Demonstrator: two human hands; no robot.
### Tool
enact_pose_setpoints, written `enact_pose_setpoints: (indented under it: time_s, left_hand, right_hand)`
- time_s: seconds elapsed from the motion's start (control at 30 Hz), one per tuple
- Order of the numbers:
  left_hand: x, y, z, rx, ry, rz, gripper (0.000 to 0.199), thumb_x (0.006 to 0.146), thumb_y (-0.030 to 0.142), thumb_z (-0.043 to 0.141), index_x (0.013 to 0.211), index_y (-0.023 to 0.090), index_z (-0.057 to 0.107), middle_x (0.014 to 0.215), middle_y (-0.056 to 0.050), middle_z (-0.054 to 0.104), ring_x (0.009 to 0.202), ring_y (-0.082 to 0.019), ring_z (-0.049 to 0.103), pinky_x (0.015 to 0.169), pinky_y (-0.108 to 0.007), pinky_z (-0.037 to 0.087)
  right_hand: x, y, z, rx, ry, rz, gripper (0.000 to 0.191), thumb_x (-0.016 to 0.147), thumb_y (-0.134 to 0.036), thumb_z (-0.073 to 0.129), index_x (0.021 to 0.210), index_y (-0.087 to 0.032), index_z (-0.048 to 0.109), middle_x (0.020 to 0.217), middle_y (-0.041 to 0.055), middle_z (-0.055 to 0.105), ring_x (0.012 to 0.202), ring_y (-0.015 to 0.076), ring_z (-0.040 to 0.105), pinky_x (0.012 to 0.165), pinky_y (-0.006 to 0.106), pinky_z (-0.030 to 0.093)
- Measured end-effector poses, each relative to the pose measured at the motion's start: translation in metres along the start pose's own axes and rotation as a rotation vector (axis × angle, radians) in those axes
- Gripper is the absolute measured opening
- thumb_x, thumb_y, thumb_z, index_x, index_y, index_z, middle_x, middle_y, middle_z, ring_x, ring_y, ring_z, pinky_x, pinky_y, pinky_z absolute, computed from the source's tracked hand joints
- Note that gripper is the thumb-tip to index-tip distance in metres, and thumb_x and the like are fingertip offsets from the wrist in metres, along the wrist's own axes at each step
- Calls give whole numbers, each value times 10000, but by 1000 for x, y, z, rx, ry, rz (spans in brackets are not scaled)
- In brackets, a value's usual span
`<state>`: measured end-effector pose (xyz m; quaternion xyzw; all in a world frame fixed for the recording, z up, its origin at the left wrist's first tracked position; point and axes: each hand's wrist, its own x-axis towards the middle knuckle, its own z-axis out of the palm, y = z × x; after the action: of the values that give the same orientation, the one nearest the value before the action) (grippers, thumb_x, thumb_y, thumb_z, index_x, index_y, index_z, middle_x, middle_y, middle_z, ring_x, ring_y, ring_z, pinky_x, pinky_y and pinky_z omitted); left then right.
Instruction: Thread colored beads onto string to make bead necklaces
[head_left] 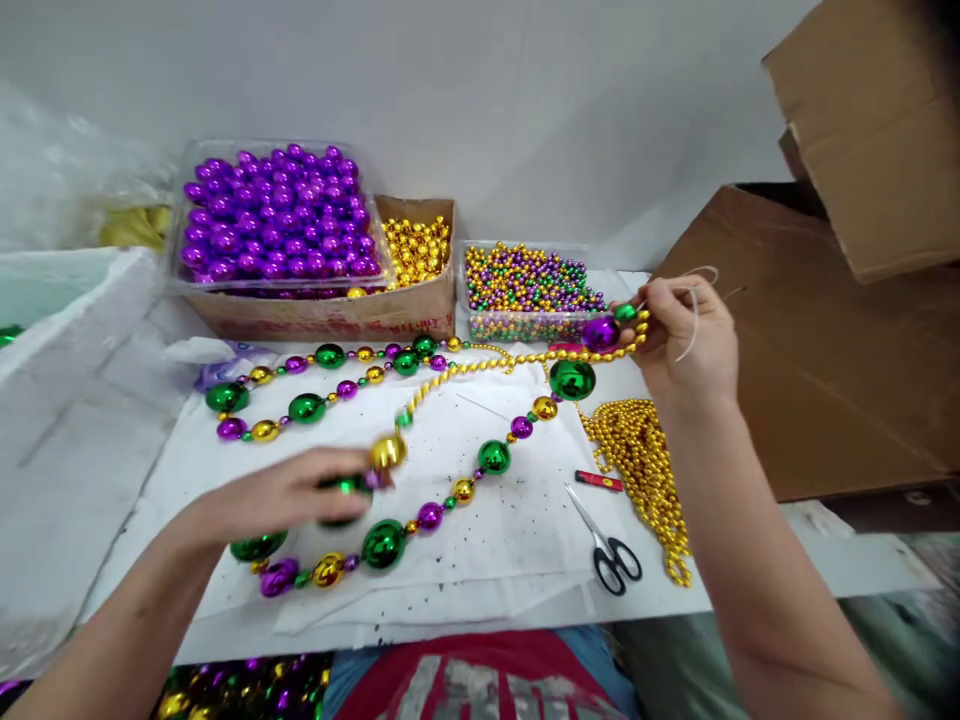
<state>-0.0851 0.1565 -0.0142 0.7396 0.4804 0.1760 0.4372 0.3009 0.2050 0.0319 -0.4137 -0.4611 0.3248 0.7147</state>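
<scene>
My right hand [686,325], raised at the right, pinches the end of a bead strand beside a purple bead [600,333] and a small green bead [625,313]; a loop of clear cord sticks out from its fingers. A thin gold bead chain [480,366] runs from there down to the left. At its other end, my left hand [307,490], blurred, has its fingers around the strand near a gold bead [388,452] and a dark green bead. Large green, gold and purple beads [383,544] curve across the white cloth below.
Another bead strand [307,408] lies at the left. Behind are a tray of purple beads [277,215], a carton of gold beads [416,250] and a mixed-bead tray [525,285]. Scissors [611,560], a red lighter [598,481] and gold chains [637,460] lie at the right.
</scene>
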Motion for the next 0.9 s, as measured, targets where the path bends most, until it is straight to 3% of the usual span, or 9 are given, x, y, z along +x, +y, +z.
enact_pose_setpoints:
  time_s: [0.1, 0.27, 0.37, 0.43, 0.53, 0.6, 0.7, 0.77, 0.9]
  left_hand:
    - [-7, 13, 9, 48, -359, -46, 286, 786, 437, 615, 1018, 295, 702, 1083, -24, 687, 1013, -242, 612, 902, -346, 454]
    - [62, 30, 53, -258, -72, 178, 434, 847, 389, 557, 1261, 261, 543, 1372, -75, 503, 1251, -234, 464, 1031, -397, 376]
    - [104, 39, 88, -371, -123, 395, 750, 699, 300, 742, 1372, 274, 413, 1475, -76, 367, 1344, -232, 341, 1110, -406, 269]
    - [118, 39, 104, -416, -224, 426, 654, 659, 258, 775, 1262, 223, 525, 1360, -94, 500, 1268, -234, 435, 1093, -402, 291]
    - [117, 31, 101, -525, -347, 325, 263, 764, 278, 683, 989, 154, 623, 987, -89, 666, 957, -208, 619, 917, -385, 447]
    - [109, 27, 87, -577, -306, 257, 181, 824, 280, 615, 953, 153, 611, 895, -76, 668, 871, -189, 633, 844, -359, 473]
    - [102, 29, 76, -626, -203, 263, 316, 793, 249, 653, 1097, 193, 589, 1141, -99, 618, 1082, -214, 570, 942, -371, 431]
    - [104, 34, 88, -677, -230, 300, 496, 726, 235, 716, 1196, 230, 554, 1291, -94, 538, 1206, -236, 488, 1000, -384, 393]
    - [110, 38, 117, -636, -357, 296, 448, 667, 266, 754, 1082, 171, 615, 1077, -74, 639, 1058, -238, 564, 913, -367, 438]
  right_hand:
    - [-21, 4, 16, -6, -77, 55, 145, 784, -264, 658, 719, -228, 534, 686, -23, 539, 639, 140, 603, 495, 280, 482]
    - [-69, -10, 44, -3, -301, 241, 128, 795, -295, 644, 732, -225, 558, 717, -3, 599, 655, 143, 614, 518, 276, 520]
    - [-84, -22, 46, 29, -342, 268, 130, 801, -315, 639, 737, -227, 568, 743, -1, 618, 621, 128, 596, 482, 250, 498]
    - [-84, -25, 37, 38, -296, 267, 129, 808, -316, 633, 739, -230, 566, 748, -3, 631, 594, 119, 582, 452, 234, 472]
    - [-81, -19, 17, 70, -155, 299, 131, 801, -293, 649, 733, -228, 557, 746, 1, 632, 665, 134, 605, 442, 209, 448]
    - [-83, -9, 7, 117, -96, 355, 153, 787, -293, 669, 723, -225, 548, 730, 2, 609, 736, 150, 619, 421, 188, 413]
    - [-91, 7, 11, 245, -96, 487, 201, 761, -321, 697, 699, -216, 538, 725, 4, 573, 773, 164, 617, 398, 178, 383]
    - [-97, 16, 22, 353, -111, 575, 202, 749, -324, 711, 694, -210, 554, 738, 7, 564, 767, 158, 608, 414, 177, 409]
    - [-103, 24, 36, 464, -117, 641, 169, 754, -317, 712, 707, -212, 589, 744, 3, 559, 786, 145, 596, 453, 159, 451]
